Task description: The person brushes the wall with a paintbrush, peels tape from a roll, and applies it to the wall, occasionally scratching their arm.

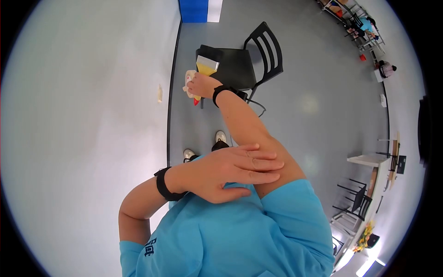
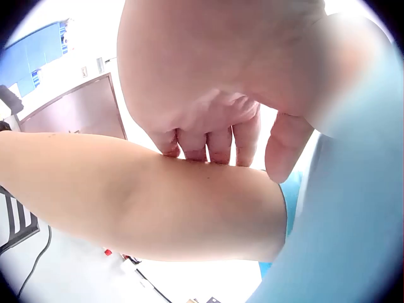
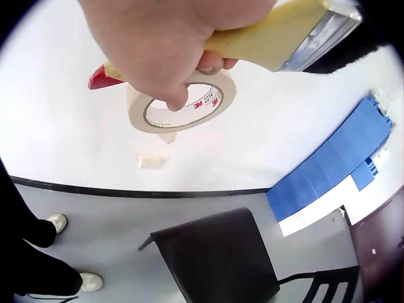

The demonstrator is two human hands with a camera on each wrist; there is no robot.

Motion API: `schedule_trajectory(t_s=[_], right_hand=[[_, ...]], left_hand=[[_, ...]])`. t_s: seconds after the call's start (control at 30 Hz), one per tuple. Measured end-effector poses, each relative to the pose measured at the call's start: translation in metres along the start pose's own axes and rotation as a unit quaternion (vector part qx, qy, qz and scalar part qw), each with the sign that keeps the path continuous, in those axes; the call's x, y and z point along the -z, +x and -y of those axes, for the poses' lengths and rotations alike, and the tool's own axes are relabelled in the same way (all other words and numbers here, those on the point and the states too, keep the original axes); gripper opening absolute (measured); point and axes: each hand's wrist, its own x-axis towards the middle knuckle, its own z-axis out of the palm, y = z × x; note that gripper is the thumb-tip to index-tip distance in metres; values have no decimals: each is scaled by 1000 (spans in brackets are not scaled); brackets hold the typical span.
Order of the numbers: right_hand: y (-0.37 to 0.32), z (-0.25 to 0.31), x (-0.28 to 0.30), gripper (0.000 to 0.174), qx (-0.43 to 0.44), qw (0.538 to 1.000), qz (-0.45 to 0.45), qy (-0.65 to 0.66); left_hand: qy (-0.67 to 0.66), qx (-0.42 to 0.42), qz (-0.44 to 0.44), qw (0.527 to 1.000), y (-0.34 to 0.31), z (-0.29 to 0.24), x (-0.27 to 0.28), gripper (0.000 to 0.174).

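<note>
My right hand (image 1: 203,85) grips a paintbrush (image 3: 265,41) and a roll of masking tape (image 3: 136,110) together. The brush has a yellow handle with a red end, a metal band and black bristles. In the right wrist view, fingers reach through the ring of the tape, which is printed "3M 2214" inside. My left hand (image 1: 230,168) lies across my right upper arm (image 2: 158,196), its fingers straight and touching the skin in the head view. The left palm faces the arm, with nothing held in it.
A black chair (image 1: 235,69) stands beyond the right hand, near the white wall (image 1: 92,115). A small pale piece (image 3: 150,162) is on that wall. Blue panels (image 3: 334,164) stand farther along. Tables and chairs (image 1: 357,201) line the far right side, with people in the distance.
</note>
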Motion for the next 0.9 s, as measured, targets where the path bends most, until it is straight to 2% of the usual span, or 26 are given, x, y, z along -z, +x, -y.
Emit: schedule_trajectory(t_s=[0.17,0.37,0.6,0.73,0.8,0.9], right_hand=[[4,3,6,18,4,999,-27,21],[10,12,7,15,54,992,-85,74],[7,19,8,13,81,991,-81,71],[1,21,9,12,67,992,-89,61],[0,22,6,18,78,995,-23,65],[-4,25,1,18,91,993,11,72]], left_hand=[[8,-8,-15,1000,-1,6,-1,58],[4,-3,-23,1000,0,10,-4,56],[18,0,-16,1000,-1,11,-3,54],[2,-6,-20,1000,-3,7,-5,53],[-9,-7,-17,1000,-2,3,-3,54],[-4,17,-25,1000,2,-3,0,56]])
